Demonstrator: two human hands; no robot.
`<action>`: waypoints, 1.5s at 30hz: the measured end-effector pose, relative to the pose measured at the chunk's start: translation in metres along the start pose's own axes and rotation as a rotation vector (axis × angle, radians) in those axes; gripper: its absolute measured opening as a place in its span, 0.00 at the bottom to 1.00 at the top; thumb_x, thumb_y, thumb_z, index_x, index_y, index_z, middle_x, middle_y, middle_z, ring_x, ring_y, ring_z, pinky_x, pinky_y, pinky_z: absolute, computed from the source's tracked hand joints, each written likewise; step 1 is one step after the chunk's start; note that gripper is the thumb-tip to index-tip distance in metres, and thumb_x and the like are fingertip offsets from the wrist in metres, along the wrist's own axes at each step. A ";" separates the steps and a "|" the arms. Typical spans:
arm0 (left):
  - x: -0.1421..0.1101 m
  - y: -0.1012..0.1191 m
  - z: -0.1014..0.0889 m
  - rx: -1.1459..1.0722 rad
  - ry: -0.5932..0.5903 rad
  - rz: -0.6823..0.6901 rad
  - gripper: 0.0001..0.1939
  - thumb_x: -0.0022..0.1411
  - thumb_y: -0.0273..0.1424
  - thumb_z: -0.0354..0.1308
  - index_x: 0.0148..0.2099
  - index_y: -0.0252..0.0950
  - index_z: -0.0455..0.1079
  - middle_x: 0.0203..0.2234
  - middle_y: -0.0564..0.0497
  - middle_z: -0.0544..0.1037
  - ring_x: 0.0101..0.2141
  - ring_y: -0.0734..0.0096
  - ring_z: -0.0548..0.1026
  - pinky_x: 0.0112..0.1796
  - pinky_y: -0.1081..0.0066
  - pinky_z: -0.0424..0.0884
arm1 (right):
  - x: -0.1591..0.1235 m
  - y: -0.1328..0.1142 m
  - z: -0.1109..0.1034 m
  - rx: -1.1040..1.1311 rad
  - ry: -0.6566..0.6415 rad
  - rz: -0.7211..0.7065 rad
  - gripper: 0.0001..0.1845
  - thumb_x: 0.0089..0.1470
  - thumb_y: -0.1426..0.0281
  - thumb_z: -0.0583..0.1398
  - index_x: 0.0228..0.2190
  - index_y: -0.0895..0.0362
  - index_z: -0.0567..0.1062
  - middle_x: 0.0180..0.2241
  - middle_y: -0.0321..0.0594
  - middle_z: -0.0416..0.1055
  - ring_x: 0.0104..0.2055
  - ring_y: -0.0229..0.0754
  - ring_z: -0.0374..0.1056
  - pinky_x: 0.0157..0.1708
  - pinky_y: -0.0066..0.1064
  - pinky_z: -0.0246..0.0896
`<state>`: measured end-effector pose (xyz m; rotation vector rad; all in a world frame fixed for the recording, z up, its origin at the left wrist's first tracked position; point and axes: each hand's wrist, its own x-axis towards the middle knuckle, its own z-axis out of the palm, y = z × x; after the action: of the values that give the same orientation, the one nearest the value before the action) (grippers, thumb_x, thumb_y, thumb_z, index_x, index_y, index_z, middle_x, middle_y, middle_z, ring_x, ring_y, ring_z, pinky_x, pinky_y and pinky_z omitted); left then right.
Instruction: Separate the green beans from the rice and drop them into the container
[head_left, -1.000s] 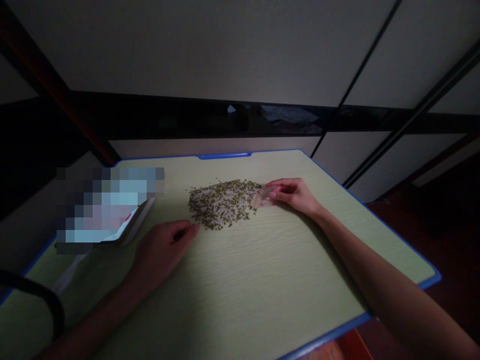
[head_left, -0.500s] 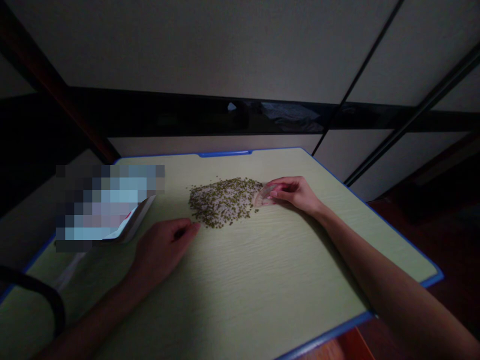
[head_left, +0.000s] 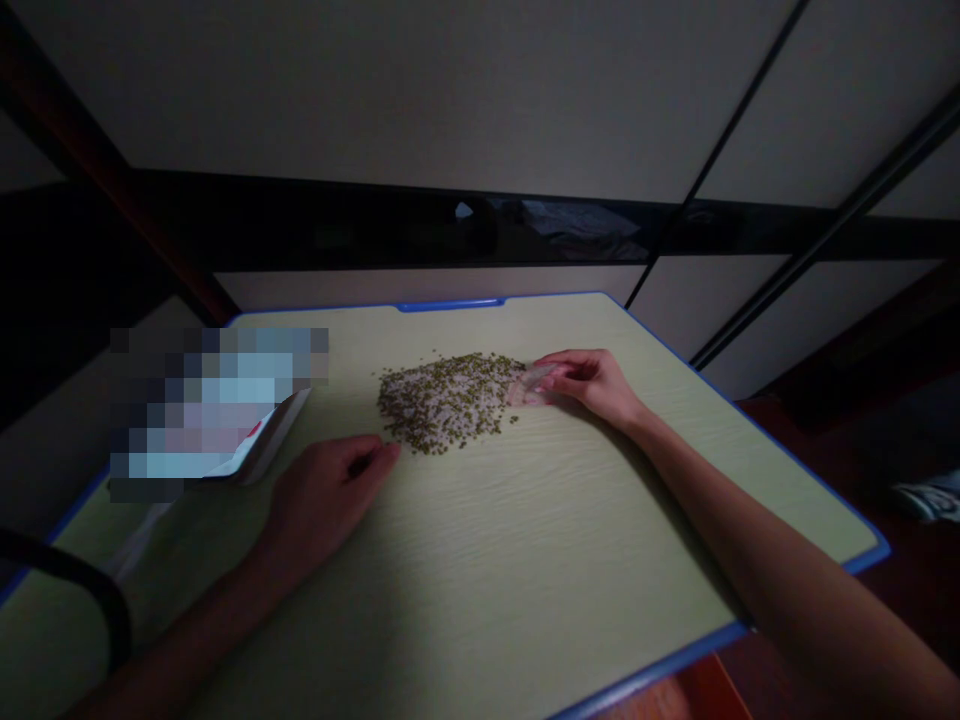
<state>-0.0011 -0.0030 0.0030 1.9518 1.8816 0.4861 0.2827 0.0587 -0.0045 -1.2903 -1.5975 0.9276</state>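
A spread of small green beans (head_left: 480, 375), mung beans by their look, mixed with pale rice-like grains (head_left: 439, 405), lies on the table. At its right edge, my right hand (head_left: 592, 385) pinches a clear plastic protractor (head_left: 529, 386) between thumb and fingers. The protractor's curved edge touches the right side of the spread. My left hand (head_left: 330, 490) rests on the table at the near left of the beans, thumb and forefinger closed together. Whether anything tiny sits between those fingertips cannot be made out.
The pale green table (head_left: 525, 560) has a blue rim. A device with a lit, blurred screen (head_left: 217, 410) stands at the left, and a black curved bar (head_left: 82, 580) is nearby. Cabinet doors (head_left: 420, 100) rise behind. A patterned item (head_left: 930, 500) lies low at the far right.
The protractor has tilted slightly in my right hand, its markings now less clear. Both hands stay almost in place. A patterned item has come into view at the right edge.
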 end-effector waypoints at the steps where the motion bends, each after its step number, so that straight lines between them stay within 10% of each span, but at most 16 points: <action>1: 0.000 0.000 0.000 0.000 -0.005 0.001 0.19 0.53 0.43 0.42 0.16 0.38 0.52 0.11 0.57 0.57 0.18 0.73 0.61 0.22 0.72 0.50 | 0.000 0.001 0.000 -0.008 0.009 -0.005 0.17 0.37 0.68 0.63 0.34 0.63 0.77 0.20 0.36 0.68 0.20 0.32 0.58 0.22 0.27 0.56; 45: -0.001 -0.001 0.000 -0.014 -0.004 0.016 0.19 0.52 0.44 0.42 0.16 0.38 0.51 0.11 0.58 0.56 0.18 0.74 0.60 0.22 0.73 0.50 | 0.002 0.004 -0.006 0.024 0.059 -0.021 0.17 0.36 0.70 0.63 0.32 0.64 0.77 0.20 0.38 0.70 0.21 0.33 0.62 0.22 0.27 0.58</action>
<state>-0.0021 -0.0036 0.0019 1.9586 1.8564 0.4986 0.2893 0.0620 -0.0056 -1.2699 -1.5473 0.8857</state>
